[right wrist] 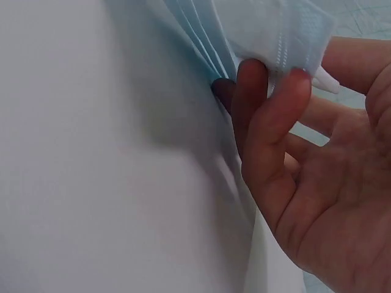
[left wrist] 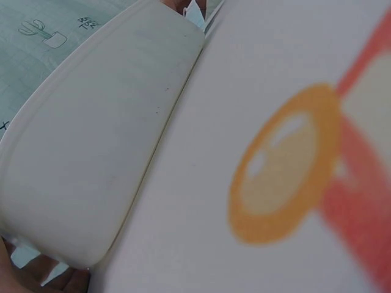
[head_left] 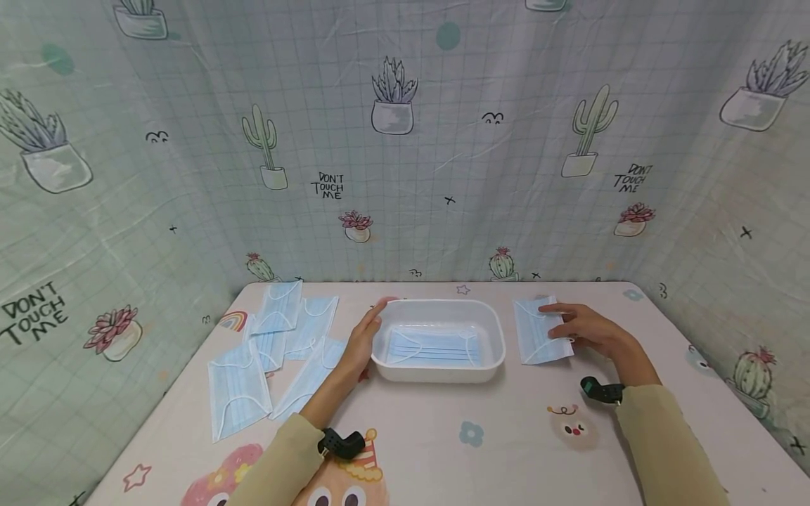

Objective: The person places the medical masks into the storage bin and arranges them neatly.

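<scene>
A white plastic tub (head_left: 436, 376) stands mid-table with a pleated light-blue face mask (head_left: 436, 348) lying flat inside. My left hand (head_left: 361, 341) holds the tub's left end, fingertips at the far corner of the rim; in the left wrist view, fingers (left wrist: 61, 278) show at the tub's end. To the right of the tub, my right hand (head_left: 591, 329) pinches the right edge of another face mask (head_left: 534, 334). In the right wrist view, fingertips (right wrist: 296, 85) lie against the edge of this mask (right wrist: 256, 30), which is bent there.
Several more face masks (head_left: 240, 393) lie overlapping on the left of the table. The table cover (head_left: 430, 457) carries printed cartoon figures. A cactus-print curtain (head_left: 443, 154) hangs behind and along both sides.
</scene>
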The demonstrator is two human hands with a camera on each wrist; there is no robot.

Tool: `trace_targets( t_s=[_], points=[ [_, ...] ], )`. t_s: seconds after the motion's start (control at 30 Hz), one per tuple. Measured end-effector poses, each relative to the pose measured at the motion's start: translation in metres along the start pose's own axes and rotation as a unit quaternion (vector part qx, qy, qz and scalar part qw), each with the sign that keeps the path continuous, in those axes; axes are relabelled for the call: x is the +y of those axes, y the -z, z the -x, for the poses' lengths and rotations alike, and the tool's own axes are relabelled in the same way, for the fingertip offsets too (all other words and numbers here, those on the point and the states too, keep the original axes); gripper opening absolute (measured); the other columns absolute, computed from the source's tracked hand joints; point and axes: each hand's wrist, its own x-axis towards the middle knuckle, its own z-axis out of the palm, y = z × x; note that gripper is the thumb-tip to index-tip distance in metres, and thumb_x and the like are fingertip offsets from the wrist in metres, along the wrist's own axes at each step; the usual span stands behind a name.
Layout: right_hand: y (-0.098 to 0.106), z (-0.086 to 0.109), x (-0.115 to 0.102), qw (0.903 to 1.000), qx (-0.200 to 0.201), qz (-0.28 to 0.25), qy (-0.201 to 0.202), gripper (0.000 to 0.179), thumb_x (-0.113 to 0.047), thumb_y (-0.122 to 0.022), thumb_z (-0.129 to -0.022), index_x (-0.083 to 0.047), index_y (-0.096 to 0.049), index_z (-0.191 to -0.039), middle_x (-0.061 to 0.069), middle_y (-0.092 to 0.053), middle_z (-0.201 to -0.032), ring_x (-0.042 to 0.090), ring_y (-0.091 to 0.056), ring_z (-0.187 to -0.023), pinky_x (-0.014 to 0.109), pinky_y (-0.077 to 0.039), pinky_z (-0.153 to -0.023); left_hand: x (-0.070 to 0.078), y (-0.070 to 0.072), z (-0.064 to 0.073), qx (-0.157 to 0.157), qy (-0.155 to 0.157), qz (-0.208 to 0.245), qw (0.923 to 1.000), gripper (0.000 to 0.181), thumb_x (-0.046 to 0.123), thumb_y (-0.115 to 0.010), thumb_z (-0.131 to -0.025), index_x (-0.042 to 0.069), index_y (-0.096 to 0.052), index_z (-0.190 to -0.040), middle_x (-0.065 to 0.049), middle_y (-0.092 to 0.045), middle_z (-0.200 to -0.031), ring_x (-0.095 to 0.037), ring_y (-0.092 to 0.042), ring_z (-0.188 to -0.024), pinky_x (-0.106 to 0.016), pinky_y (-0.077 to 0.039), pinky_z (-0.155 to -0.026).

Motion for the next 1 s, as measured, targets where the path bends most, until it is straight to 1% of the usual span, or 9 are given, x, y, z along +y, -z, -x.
trace_targets(
  t_s=[0.07, 0.17, 0.37, 0.47, 0.57, 0.67, 0.77, 0.87, 1.0],
  points=[
    [-0.001, 0.000, -0.001, 1.0000, -0.004, -0.002, 0.001, 0.075, -0.015, -0.073, -0.093, -0.003, -0.038, -0.158, 0.028, 0.007, -0.171, 0.037, -0.042, -0.125, 0.033, -0.050, -0.082, 0.000, 0.000, 0.000, 0.001, -0.001, 0.000, 1.0000, 0.049, 0.028, -0.034, -0.112, 0.025, -0.037, -0.162, -0.001, -0.027, -0.172, -0.032, -0.015, -0.162, -0.059, -0.011, -0.130],
    [-0.001, -0.001, -0.001, 1.0000, -0.004, 0.003, 0.004, 0.074, -0.015, -0.072, -0.093, -0.001, -0.038, -0.157, 0.030, 0.009, -0.170, 0.039, -0.041, -0.131, 0.032, -0.051, -0.085, 0.000, 0.000, 0.000, 0.002, -0.001, -0.001, 1.0000, 0.049, 0.028, -0.034, -0.112, 0.024, -0.036, -0.162, -0.001, -0.027, -0.172, -0.032, -0.016, -0.162, -0.059, -0.011, -0.130],
    [-0.001, -0.002, -0.002, 0.9999, 0.009, 0.000, 0.009, 0.073, -0.013, -0.070, -0.095, -0.002, -0.036, -0.158, 0.033, -0.002, -0.170, 0.039, -0.043, -0.130, 0.033, -0.053, -0.085, 0.000, 0.000, 0.001, 0.003, -0.007, -0.003, 1.0000, 0.049, 0.028, -0.035, -0.113, 0.022, -0.037, -0.161, -0.004, -0.026, -0.172, -0.034, -0.014, -0.162, -0.060, -0.009, -0.129],
    [0.000, -0.001, -0.003, 0.9996, 0.022, 0.009, 0.017, 0.072, -0.014, -0.070, -0.095, -0.004, -0.036, -0.159, 0.034, -0.006, -0.169, 0.044, -0.041, -0.134, 0.035, -0.053, -0.085, -0.001, 0.001, 0.001, 0.003, -0.008, -0.001, 1.0000, 0.049, 0.029, -0.035, -0.113, 0.021, -0.038, -0.161, -0.003, -0.027, -0.172, -0.032, -0.014, -0.162, -0.059, -0.008, -0.130],
    [0.001, 0.002, -0.008, 0.9989, 0.036, 0.018, 0.023, 0.072, -0.015, -0.069, -0.095, -0.006, -0.037, -0.159, 0.032, -0.008, -0.170, 0.051, -0.030, -0.144, 0.039, -0.053, -0.089, -0.002, 0.001, 0.002, 0.002, -0.010, 0.001, 0.9999, 0.049, 0.028, -0.035, -0.113, 0.020, -0.037, -0.161, -0.003, -0.028, -0.172, -0.032, -0.014, -0.162, -0.059, -0.008, -0.130],
    [0.001, 0.005, -0.017, 0.9983, 0.045, 0.020, 0.032, 0.072, -0.014, -0.068, -0.095, -0.007, -0.037, -0.159, 0.029, -0.010, -0.171, 0.053, -0.022, -0.150, 0.047, -0.052, -0.094, -0.002, 0.001, 0.001, 0.002, -0.012, 0.002, 0.9999, 0.049, 0.028, -0.035, -0.113, 0.020, -0.038, -0.161, -0.004, -0.027, -0.172, -0.032, -0.014, -0.162, -0.059, -0.007, -0.130],
    [0.000, 0.009, -0.026, 0.9976, 0.054, 0.016, 0.041, 0.072, -0.012, -0.069, -0.095, -0.007, -0.038, -0.159, 0.028, -0.011, -0.171, 0.053, -0.021, -0.151, 0.053, -0.052, -0.097, -0.001, 0.001, 0.001, 0.002, -0.010, 0.002, 0.9999, 0.049, 0.029, -0.035, -0.113, 0.022, -0.038, -0.161, -0.003, -0.027, -0.172, -0.032, -0.013, -0.162, -0.059, -0.007, -0.130],
    [0.001, 0.012, -0.033, 0.9968, 0.061, 0.014, 0.049, 0.071, -0.011, -0.069, -0.095, -0.006, -0.038, -0.159, 0.027, -0.011, -0.171, 0.054, -0.022, -0.150, 0.053, -0.051, -0.098, -0.001, 0.001, 0.000, 0.002, -0.006, 0.004, 1.0000, 0.049, 0.029, -0.036, -0.113, 0.023, -0.038, -0.161, -0.003, -0.026, -0.172, -0.032, -0.014, -0.162, -0.060, -0.008, -0.130],
    [0.002, 0.014, -0.042, 0.9960, 0.070, 0.016, 0.054, 0.073, -0.011, -0.070, -0.094, -0.007, -0.037, -0.159, 0.027, -0.010, -0.172, 0.055, -0.021, -0.151, 0.067, -0.046, -0.104, -0.001, 0.000, 0.000, 0.002, -0.002, 0.004, 1.0000, 0.049, 0.029, -0.036, -0.113, 0.024, -0.038, -0.161, -0.003, -0.027, -0.172, -0.033, -0.015, -0.162, -0.060, -0.009, -0.130]
  ],
)
